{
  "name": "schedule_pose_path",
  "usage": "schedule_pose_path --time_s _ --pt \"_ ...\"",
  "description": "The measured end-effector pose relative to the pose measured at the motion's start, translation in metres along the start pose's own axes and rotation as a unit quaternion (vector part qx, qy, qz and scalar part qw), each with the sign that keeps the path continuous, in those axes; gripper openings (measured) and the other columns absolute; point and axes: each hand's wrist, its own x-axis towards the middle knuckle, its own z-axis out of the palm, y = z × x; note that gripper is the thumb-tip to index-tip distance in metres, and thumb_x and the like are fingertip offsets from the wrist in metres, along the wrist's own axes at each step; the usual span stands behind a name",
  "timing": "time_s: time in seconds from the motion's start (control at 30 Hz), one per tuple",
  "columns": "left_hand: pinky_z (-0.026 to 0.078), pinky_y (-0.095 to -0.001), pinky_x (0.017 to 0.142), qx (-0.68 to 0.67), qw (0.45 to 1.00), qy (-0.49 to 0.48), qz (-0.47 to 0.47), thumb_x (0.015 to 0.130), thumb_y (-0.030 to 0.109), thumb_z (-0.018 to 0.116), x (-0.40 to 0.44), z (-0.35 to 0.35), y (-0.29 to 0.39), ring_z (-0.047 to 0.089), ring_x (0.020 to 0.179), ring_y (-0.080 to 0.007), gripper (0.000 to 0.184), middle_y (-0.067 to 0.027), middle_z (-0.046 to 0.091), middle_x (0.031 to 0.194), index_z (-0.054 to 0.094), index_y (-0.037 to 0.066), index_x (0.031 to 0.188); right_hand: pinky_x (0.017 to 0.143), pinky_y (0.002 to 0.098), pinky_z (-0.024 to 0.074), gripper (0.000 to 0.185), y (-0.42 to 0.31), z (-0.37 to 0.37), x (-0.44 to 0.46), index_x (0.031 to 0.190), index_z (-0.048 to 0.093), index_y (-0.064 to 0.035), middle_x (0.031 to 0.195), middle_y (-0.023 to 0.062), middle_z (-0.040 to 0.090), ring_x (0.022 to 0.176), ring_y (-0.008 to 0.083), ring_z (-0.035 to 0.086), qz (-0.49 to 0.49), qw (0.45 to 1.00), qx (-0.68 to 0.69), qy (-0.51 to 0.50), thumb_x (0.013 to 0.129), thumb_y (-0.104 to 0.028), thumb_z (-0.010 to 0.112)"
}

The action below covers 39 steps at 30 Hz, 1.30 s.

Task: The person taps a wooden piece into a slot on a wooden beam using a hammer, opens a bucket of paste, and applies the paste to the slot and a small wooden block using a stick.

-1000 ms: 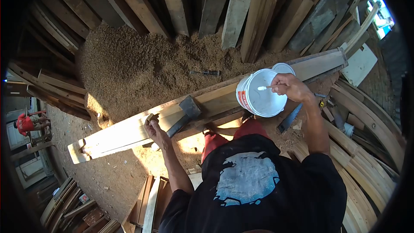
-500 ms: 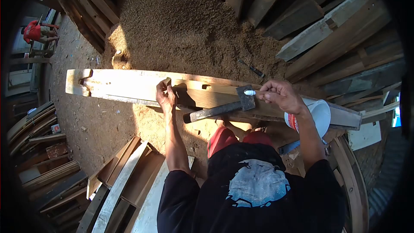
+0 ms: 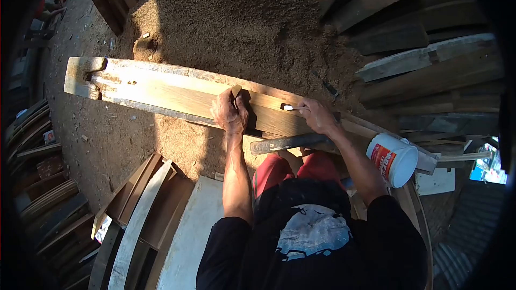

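A long wooden beam [image 3: 177, 90] lies across in front of me, with a small rectangular hole in its upper face. My right hand [image 3: 321, 118] pinches a thin stick [image 3: 294, 108], whose tip carries white paste and sits at that hole. My left hand [image 3: 230, 113] is closed on a small wooden block [image 3: 236, 91] and rests on the beam to the left of the hole. A hammer [image 3: 287, 143] with a dark handle lies along the beam's near side, its head mostly hidden by my right forearm.
A white bucket [image 3: 403, 162] with a red label stands at the beam's right end. Beyond the beam, a chisel-like tool [image 3: 325, 85] lies on the sawdust [image 3: 231, 27]. Stacked timber [image 3: 424, 70] flanks the right side, and more boards [image 3: 141, 220] stand at the lower left.
My right hand has brought the white-tipped stick left from above the hammer head to the hole. My left hand has come down onto the beam, still holding the block. The view has shifted.
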Motion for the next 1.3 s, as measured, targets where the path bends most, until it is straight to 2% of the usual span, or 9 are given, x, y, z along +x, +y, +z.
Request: schedule_pose_path --time_s 0.07,0.17,0.3,0.47,0.5,0.9,1.0,1.2,1.3 --pt "0.047 -0.0493 0.077 0.026 1.000 0.003 0.008 0.097 0.030 0.065 0.001 -0.003 0.003 0.063 0.087 -0.0385 0.025 -0.0112 0.071 0.096 0.067 0.010 0.112 0.084 0.0480 0.0513 0.022 -0.008 0.010 0.004 0.107 0.067 -0.0019 0.098 0.0200 0.070 0.094 0.0386 0.067 0.011 0.998 -0.064 -0.013 0.096 -0.019 0.060" --pt "0.047 -0.0493 0.077 0.010 1.000 0.008 0.009 0.098 0.031 0.065 0.002 -0.001 0.003 0.063 0.086 -0.0384 0.026 -0.0113 0.071 0.096 0.067 0.010 0.112 0.087 0.0509 0.0509 0.023 0.001 0.018 0.003 0.107 0.067 -0.0026 0.103 0.0209 0.070 0.100 0.0408 0.066 -0.100 0.986 -0.130 -0.003 0.097 -0.020 0.057" --pt "0.049 -0.0474 0.077 0.009 1.000 0.019 0.005 0.099 0.033 0.065 0.006 -0.005 0.009 0.065 0.086 -0.0365 0.028 -0.0128 0.071 0.095 0.069 0.008 0.110 0.087 0.0530 0.0505 0.021 -0.013 -0.005 -0.009 0.106 0.068 -0.0035 0.105 0.0203 0.070 0.101 0.0427 0.065 -0.051 0.986 -0.158 -0.011 0.097 -0.019 0.056" --pt "0.051 -0.0454 0.077 0.020 1.000 0.016 -0.003 0.099 0.033 0.066 0.009 -0.005 0.014 0.067 0.086 -0.0357 0.029 -0.0140 0.072 0.094 0.070 0.006 0.110 0.089 0.0545 0.0524 0.021 -0.015 0.017 0.005 0.109 0.067 -0.0079 0.104 0.0214 0.070 0.103 0.0454 0.065 -0.058 0.990 -0.126 -0.007 0.098 -0.020 0.054" --pt "0.051 -0.0452 0.077 0.024 1.000 0.012 -0.003 0.099 0.033 0.066 0.009 -0.005 0.013 0.067 0.086 -0.0357 0.030 -0.0140 0.072 0.094 0.070 0.006 0.111 0.083 0.0560 0.0534 0.021 -0.032 0.009 0.005 0.104 0.066 -0.0072 0.099 0.0208 0.071 0.096 0.0476 0.067 -0.091 0.992 -0.092 0.011 0.099 -0.022 0.052" --pt "0.052 -0.0448 0.075 0.041 0.999 0.008 -0.009 0.100 0.035 0.065 0.007 -0.004 0.010 0.067 0.085 -0.0352 0.032 -0.0144 0.071 0.092 0.070 0.005 0.111 0.075 0.0566 0.0530 0.017 -0.046 -0.011 -0.008 0.098 0.064 -0.0029 0.094 0.0234 0.070 0.086 0.0471 0.067 -0.093 0.973 -0.211 0.021 0.094 -0.014 0.052" --pt "0.052 -0.0445 0.075 0.032 0.999 0.024 -0.003 0.100 0.035 0.065 0.005 -0.002 0.009 0.067 0.084 -0.0347 0.032 -0.0139 0.071 0.091 0.070 0.006 0.112 0.078 0.0548 0.0543 0.015 -0.046 -0.012 0.003 0.096 0.064 -0.0032 0.094 0.0238 0.069 0.091 0.0466 0.068 -0.078 0.978 -0.193 -0.015 0.087 -0.012 0.056" --pt "0.050 -0.0439 0.073 0.045 0.999 0.026 0.001 0.101 0.035 0.065 0.004 -0.001 0.008 0.066 0.081 -0.0340 0.032 -0.0131 0.071 0.090 0.069 0.006 0.112 0.082 0.0579 0.0517 0.017 -0.036 0.004 0.021 0.098 0.065 -0.0044 0.091 0.0230 0.068 0.095 0.0474 0.065 -0.131 0.987 -0.098 0.001 0.091 -0.012 0.052" --pt "0.050 -0.0438 0.072 0.050 0.998 0.028 0.006 0.101 0.035 0.064 0.009 0.000 0.007 0.065 0.080 -0.0336 0.032 -0.0129 0.070 0.088 0.070 0.006 0.111 0.082 0.0576 0.0516 0.018 -0.035 -0.002 0.009 0.101 0.067 -0.0050 0.092 0.0231 0.068 0.094 0.0473 0.065 -0.099 0.982 -0.158 0.005 0.090 -0.009 0.053"
